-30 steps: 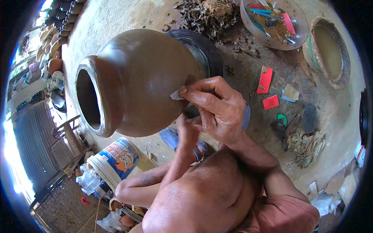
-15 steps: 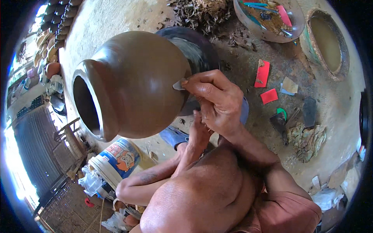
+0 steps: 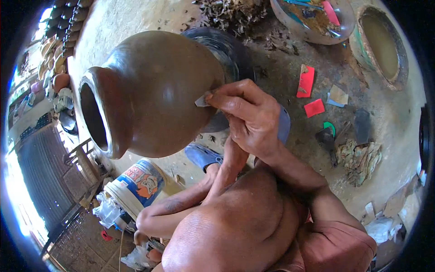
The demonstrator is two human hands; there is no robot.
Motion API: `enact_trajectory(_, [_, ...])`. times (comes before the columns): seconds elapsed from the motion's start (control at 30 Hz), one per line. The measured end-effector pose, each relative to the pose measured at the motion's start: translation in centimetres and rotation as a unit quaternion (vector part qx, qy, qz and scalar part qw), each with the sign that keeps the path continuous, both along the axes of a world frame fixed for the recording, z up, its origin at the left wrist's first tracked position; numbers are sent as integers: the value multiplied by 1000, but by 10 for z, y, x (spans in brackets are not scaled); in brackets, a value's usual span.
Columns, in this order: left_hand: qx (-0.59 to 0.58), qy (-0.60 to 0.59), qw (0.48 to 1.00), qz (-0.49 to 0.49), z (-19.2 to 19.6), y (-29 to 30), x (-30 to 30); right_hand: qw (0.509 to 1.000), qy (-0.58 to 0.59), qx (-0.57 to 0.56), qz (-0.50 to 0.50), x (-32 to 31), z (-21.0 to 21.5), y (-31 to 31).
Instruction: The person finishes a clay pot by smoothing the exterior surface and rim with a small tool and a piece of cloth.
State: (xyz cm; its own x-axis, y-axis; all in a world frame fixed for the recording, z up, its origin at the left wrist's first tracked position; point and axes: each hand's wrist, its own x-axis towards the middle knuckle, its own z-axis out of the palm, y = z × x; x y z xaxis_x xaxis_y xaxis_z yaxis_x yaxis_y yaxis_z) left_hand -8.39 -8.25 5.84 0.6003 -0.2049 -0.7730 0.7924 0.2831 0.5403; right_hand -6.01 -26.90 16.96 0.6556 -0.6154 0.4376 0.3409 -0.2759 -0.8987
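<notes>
A large brown clay pot [image 3: 167, 90] lies tilted on its side, its wide mouth facing left. Its lower end meets a dark round support [image 3: 233, 52]. My right hand [image 3: 253, 115] pinches a small pale, flat scraper [image 3: 201, 102] between thumb and fingers, its edge against the pot's wall. Beneath that hand, my left hand [image 3: 236, 156] reaches up close to the pot's lower side. The right hand covers its fingers, so whether they grip anything is hidden.
My knee [image 3: 204, 231] rises in front. A printed bucket [image 3: 140, 181] stands left of a blue clog [image 3: 201, 156]. On the floor to the right lie red pieces [image 3: 306, 81] and a dark scraper [image 3: 361, 127]. A tool basin [image 3: 312, 38] and a water-filled vessel [image 3: 383, 50] stand farther off.
The scraper has slid slightly left with my right hand. The pot sits a little higher and farther left in view, and the marks on the round support differ. My left fingertips are now hidden.
</notes>
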Motion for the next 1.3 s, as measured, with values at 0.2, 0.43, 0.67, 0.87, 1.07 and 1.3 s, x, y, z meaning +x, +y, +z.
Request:
enact_trajectory(0.2, [25, -105, 994, -2, -5, 80, 116, 1000, 17, 15, 17, -3, 0, 10])
enact_trajectory(0.43, [5, -55, 998, 42, -14, 23, 24, 999, 25, 23, 24, -6, -9, 13])
enact_trajectory(0.67, [16, -62, 998, -30, 5, 67, 92, 999, 26, 23, 11, -10, -6, -1])
enact_trajectory(0.87, [29, -111, 992, 50, -35, 55, 74, 1000, 11, 20, 16, -3, -9, 6])
enact_trajectory(1.07, [-4, -20, 1000, -10, 8, 2, 11, 1000, 23, 4, 13, -7, -9, -2])
enact_trajectory(1.3, [39, -139, 989, 28, -25, 88, 103, 999, 9, 16, 28, -3, -13, 12])
